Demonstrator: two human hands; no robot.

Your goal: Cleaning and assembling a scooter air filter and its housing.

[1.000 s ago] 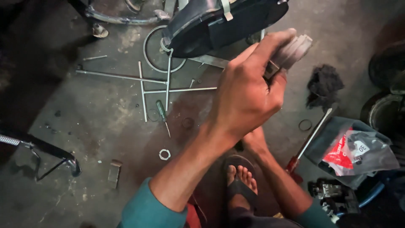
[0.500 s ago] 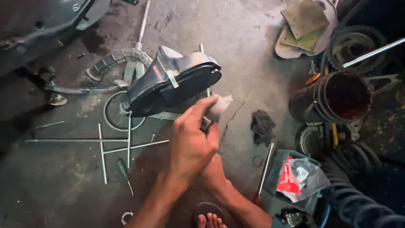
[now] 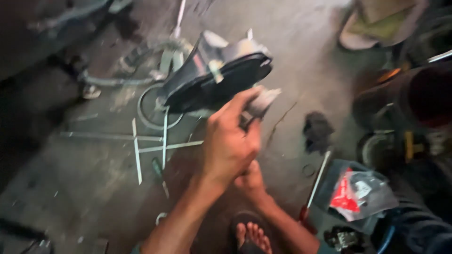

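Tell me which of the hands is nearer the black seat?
Left. The left hand is raised just below the black seat, gripping a grey part; the right hand sits lower, behind it.

The seat [image 3: 216, 80] is black with a grey underside. The rag [image 3: 318, 131] is dark, almost black. The plastic bag [image 3: 360, 195] is clear grey with a red patch. The screwdriver [image 3: 314, 188] has a red handle. The floor [image 3: 84, 188] is grey-brown concrete.

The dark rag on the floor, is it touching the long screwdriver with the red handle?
Apart. The head view shows bare floor between the dark rag and the screwdriver tip below it.
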